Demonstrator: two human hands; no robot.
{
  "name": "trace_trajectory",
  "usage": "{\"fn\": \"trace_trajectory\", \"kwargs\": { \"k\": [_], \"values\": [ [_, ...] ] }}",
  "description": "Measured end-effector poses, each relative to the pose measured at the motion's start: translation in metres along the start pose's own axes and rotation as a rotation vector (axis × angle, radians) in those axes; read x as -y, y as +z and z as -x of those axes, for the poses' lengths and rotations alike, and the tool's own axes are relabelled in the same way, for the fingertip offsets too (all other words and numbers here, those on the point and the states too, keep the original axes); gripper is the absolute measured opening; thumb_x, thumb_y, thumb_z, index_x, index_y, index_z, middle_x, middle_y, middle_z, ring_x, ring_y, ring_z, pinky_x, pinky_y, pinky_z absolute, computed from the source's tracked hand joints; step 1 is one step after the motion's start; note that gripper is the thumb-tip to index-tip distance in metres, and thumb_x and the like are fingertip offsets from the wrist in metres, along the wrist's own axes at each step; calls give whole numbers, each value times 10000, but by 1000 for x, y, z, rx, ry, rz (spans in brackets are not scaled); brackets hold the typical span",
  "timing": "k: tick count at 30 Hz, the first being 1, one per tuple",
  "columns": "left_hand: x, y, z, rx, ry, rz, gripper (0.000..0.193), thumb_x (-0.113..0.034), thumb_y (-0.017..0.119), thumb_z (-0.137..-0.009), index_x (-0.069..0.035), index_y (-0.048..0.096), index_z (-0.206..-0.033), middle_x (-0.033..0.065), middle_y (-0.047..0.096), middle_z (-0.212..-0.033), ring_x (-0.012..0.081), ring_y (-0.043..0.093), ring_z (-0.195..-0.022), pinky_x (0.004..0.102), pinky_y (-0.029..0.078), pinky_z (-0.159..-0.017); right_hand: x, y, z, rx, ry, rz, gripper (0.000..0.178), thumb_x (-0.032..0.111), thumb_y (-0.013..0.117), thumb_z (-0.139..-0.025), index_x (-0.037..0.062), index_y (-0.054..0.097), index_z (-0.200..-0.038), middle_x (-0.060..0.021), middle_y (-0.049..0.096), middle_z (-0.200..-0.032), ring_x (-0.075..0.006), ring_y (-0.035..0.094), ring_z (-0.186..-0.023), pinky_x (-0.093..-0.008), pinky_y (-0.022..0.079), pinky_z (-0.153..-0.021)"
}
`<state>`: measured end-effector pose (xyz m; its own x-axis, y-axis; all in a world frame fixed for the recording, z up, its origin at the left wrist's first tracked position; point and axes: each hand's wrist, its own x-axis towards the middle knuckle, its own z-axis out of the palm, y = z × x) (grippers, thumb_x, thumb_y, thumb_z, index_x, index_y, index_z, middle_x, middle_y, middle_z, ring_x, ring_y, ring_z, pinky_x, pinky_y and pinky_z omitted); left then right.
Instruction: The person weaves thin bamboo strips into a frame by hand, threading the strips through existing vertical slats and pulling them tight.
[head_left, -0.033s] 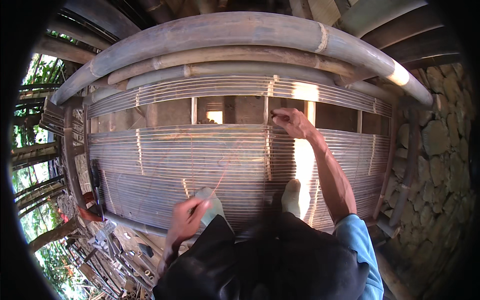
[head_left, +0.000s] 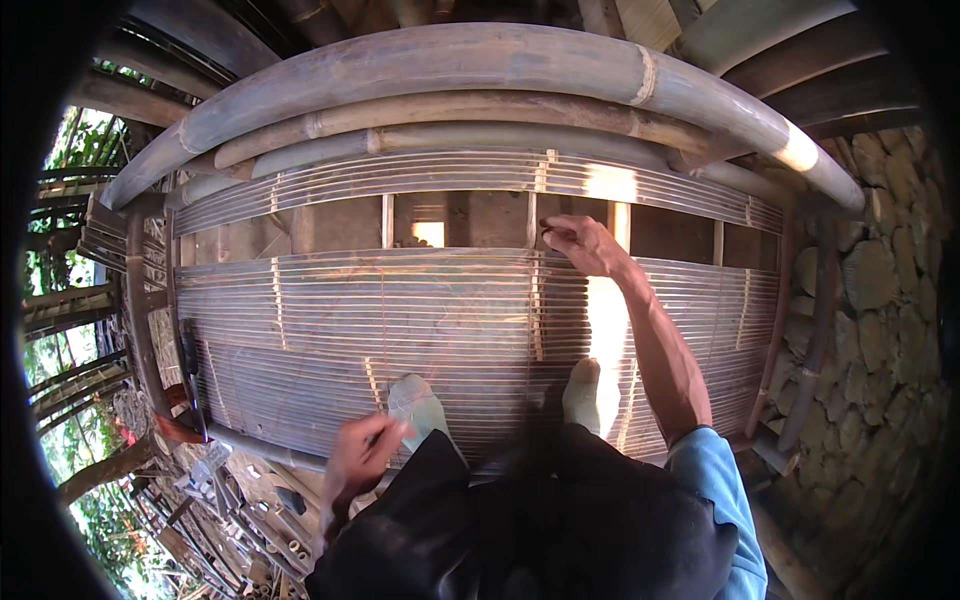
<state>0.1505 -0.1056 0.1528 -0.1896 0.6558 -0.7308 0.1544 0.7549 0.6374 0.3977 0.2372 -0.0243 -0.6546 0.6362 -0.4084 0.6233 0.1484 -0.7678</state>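
A bamboo frame carries a deck of thin bamboo slats (head_left: 450,340), with an open gap (head_left: 340,222) between the main deck and a narrower band of slats. My right hand (head_left: 585,245), fingers pinched, is over this gap beside a pale crosspiece (head_left: 532,220); something small and dark shows at its fingertips. My left hand (head_left: 368,450) is closed low on the left, near my foot (head_left: 418,402), and slightly blurred. A thin reddish cord (head_left: 445,315) lies faintly over the slats; its run to my left fingers does not show clearly now.
Thick bamboo poles (head_left: 450,65) curve along the far side. A stone wall (head_left: 870,270) rises at the right. A dark long tool (head_left: 190,375) lies at the left edge, by cut bamboo pieces (head_left: 270,530) on the ground. My feet stand on the slats.
My left hand has shifted slightly down and left. The reddish cord, plainly stretched from its fingers before, now appears fainter and slacker. My right hand stays in place.
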Motion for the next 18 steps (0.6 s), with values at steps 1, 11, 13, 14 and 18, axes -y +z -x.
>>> {"fn": "trace_trajectory", "kwargs": {
  "k": [1,11,13,14,18],
  "values": [
    [22,-11,20,21,154,55,148,-124,668,-966,0,748,-980,102,689,-839,180,604,-698,331,464,-684,-1,4,-3,-18,16,-28,356,243,647,-986,-2,681,-1241,-207,731,-1141,-305,706,-1092,-403,563,-941],
    [43,-38,78,-293,640,1120,329,-284,580,-1025,-39,633,-812,86,622,-809,207,562,-706,386,448,-755,65,42,34,-269,-342,106,437,395,564,-1024,25,658,-1236,-200,658,-1226,-355,587,-1206,-501,441,-1080],
    [44,-40,92,-276,708,1231,377,-314,560,-1036,-50,605,-771,80,603,-795,211,545,-695,394,441,-757,82,53,52,-251,-512,174,431,442,592,-1007,43,680,-1142,-173,668,-1189,-338,606,-1161,-494,427,-1089],
    [45,-41,98,-266,733,1273,401,-329,551,-1042,-55,591,-751,77,593,-788,212,537,-690,399,438,-757,84,59,57,-250,-513,178,431,442,592,-1007,43,680,-1142,-173,668,-1189,-338,606,-1161,-494,427,-1089],
    [58,-47,101,-182,745,1266,482,-376,511,-1065,-82,535,-684,60,540,-747,208,490,-657,401,419,-733,80,73,67,-170,-677,297,463,501,621,-970,44,674,-925,-140,679,-1032,-326,618,-1055,-469,444,-1034]
  ]
}}
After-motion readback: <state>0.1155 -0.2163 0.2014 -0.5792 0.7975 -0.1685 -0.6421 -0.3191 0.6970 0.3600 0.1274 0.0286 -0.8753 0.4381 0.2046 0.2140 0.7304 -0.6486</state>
